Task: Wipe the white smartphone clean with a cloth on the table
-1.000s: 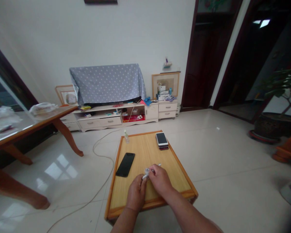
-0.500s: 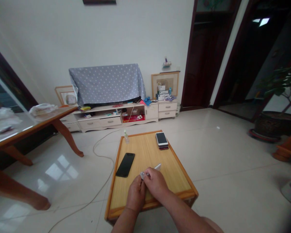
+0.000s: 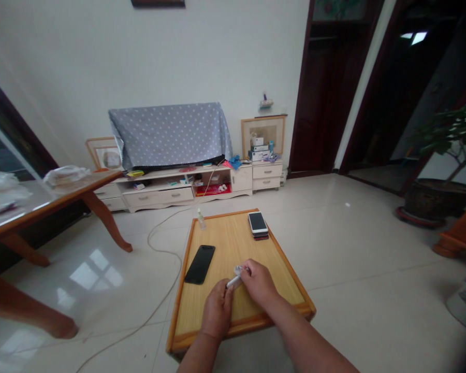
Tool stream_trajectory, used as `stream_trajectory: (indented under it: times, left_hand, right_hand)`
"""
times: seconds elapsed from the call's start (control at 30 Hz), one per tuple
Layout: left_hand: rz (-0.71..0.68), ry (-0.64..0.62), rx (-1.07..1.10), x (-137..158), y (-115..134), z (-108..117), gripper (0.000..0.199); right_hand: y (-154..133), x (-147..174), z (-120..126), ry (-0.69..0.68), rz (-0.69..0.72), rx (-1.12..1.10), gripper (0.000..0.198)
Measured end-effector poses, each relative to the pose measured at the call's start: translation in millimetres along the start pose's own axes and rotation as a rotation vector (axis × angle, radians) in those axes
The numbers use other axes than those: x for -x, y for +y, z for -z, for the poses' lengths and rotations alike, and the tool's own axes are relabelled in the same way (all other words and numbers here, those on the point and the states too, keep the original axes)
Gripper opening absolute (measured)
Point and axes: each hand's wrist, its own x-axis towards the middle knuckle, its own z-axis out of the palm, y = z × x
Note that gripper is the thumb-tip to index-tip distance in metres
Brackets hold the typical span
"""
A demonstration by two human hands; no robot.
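Observation:
My left hand (image 3: 217, 308) is closed on the near end of a slim white phone-like object (image 3: 233, 281), seen almost edge-on above the table. At the object's far end, my right hand (image 3: 259, 282) pinches a small crumpled whitish wipe (image 3: 238, 269) against it. The fingers hide part of both, and the wipe's material is too small to make out. Left of my hands a black phone (image 3: 200, 264) lies flat, screen up. Near the far right edge a white-framed phone (image 3: 258, 221) tops a small stack. A small clear bottle (image 3: 201, 220) stands at the far left corner.
The low wooden table (image 3: 241, 327) has a raised orange-brown rim. A cable (image 3: 166, 250) winds over the tiled floor to its left. A larger table (image 3: 101, 181) stands further left. Behind are a white cabinet (image 3: 159, 197) and a polka-dot cloth (image 3: 171, 129). A potted plant (image 3: 438, 199) is at right.
My right hand has shifted right and forward, away from my left hand. The white object's far end no longer sticks out beyond my right hand; its middle now shows between my hands.

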Motion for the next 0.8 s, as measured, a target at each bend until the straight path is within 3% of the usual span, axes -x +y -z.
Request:
stream_trajectory:
  times: [0.1, 0.27, 0.53, 0.8]
  left_hand:
    - [-0.009, 0.007, 0.006, 0, 1, 1, 0.032]
    - [0.007, 0.012, 0.010, 1, -1, 1, 0.033]
    - [0.001, 0.006, 0.028, 0, 1, 1, 0.032]
    - [0.042, 0.021, 0.048, -1, 0, 3, 0.033]
  right_hand:
    - [1, -3, 0, 0.000, -0.027, -0.015, 0.018]
    - [14, -15, 16, 0.118, -0.155, 0.032, 0.019]
    - [-3, 3, -3, -0.021, 0.016, -0.016, 0.019]
    - [37, -20, 16, 0.179, -0.236, -0.196, 0.022]
